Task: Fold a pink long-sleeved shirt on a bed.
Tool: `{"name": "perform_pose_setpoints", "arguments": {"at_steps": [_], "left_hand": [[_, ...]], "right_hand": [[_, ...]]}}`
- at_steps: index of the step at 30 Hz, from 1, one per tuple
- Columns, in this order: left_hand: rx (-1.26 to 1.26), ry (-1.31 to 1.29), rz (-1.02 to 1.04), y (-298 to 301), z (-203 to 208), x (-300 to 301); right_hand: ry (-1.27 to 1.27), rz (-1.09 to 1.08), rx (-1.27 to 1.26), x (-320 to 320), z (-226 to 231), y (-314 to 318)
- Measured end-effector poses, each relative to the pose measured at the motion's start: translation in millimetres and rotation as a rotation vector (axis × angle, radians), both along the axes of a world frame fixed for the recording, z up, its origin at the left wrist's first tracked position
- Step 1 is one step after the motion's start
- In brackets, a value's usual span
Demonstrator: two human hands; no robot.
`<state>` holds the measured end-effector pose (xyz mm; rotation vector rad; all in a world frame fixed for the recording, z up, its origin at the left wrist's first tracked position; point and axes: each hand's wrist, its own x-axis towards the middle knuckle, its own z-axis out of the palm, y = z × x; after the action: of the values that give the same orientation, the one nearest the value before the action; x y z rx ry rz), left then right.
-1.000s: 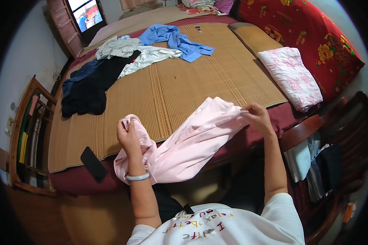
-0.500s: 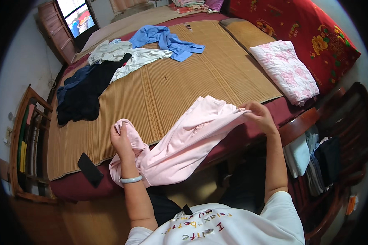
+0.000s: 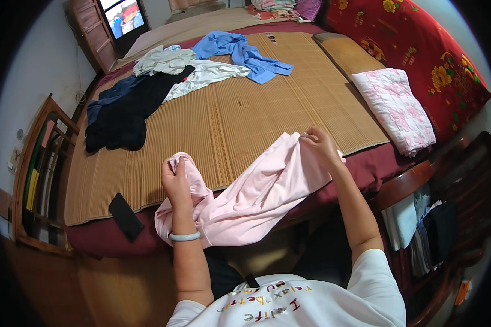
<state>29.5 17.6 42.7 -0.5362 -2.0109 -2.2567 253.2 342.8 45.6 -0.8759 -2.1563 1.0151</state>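
A pale pink garment (image 3: 262, 188) stretches between my two hands over the near edge of the bed, its lower folds sagging past the edge. My left hand (image 3: 177, 182), with a pale bangle at the wrist, is closed on a bunched part of it. Farther right, my right hand (image 3: 320, 146) pinches the garment's upper right edge. Whether it is a top or trousers I cannot tell. A black phone-like slab (image 3: 125, 217) lies on the bed edge left of my left hand.
A woven mat (image 3: 267, 103) covers the bed. Toward its far left lie black clothing (image 3: 125, 117), a white garment (image 3: 207, 76) and a blue shirt (image 3: 245, 54). A folded pink-and-white quilt (image 3: 395, 109) rests at the right. A wooden chair (image 3: 406, 185) with folded clothes stands at the lower right.
My right hand has shifted left along the garment's upper edge, and a corner now hangs beside its wrist. My left hand keeps its hold. The whole view has swung slightly.
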Motion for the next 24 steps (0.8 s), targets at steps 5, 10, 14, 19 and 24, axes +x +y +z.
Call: {"name": "perform_pose_setpoints", "arguments": {"at_steps": [5, 10, 14, 19, 24], "left_hand": [[-0.035, 0.041, 0.034, -1.1, -0.8, -0.9], [0.003, -0.013, -0.008, -3.0, 0.2, -1.1], [0.018, 0.005, -0.011, -3.0, 0.5, -0.7], [0.032, -0.006, -0.02, -3.2, -1.3, -0.9], [0.039, 0.009, -0.034, -2.8, -4.2, -3.1]], "right_hand": [[0.013, 0.09, -0.089, -2.0, -0.6, -1.7], [0.219, 0.165, -0.364, 44.1, 18.7, 4.8], [-0.038, 0.301, -0.416, 98.5, 37.2, 2.9], [-0.209, 0.505, -0.33, 133.9, 55.0, 4.7], [0.369, 0.894, -0.563, 140.5, 67.0, 6.8]]}}
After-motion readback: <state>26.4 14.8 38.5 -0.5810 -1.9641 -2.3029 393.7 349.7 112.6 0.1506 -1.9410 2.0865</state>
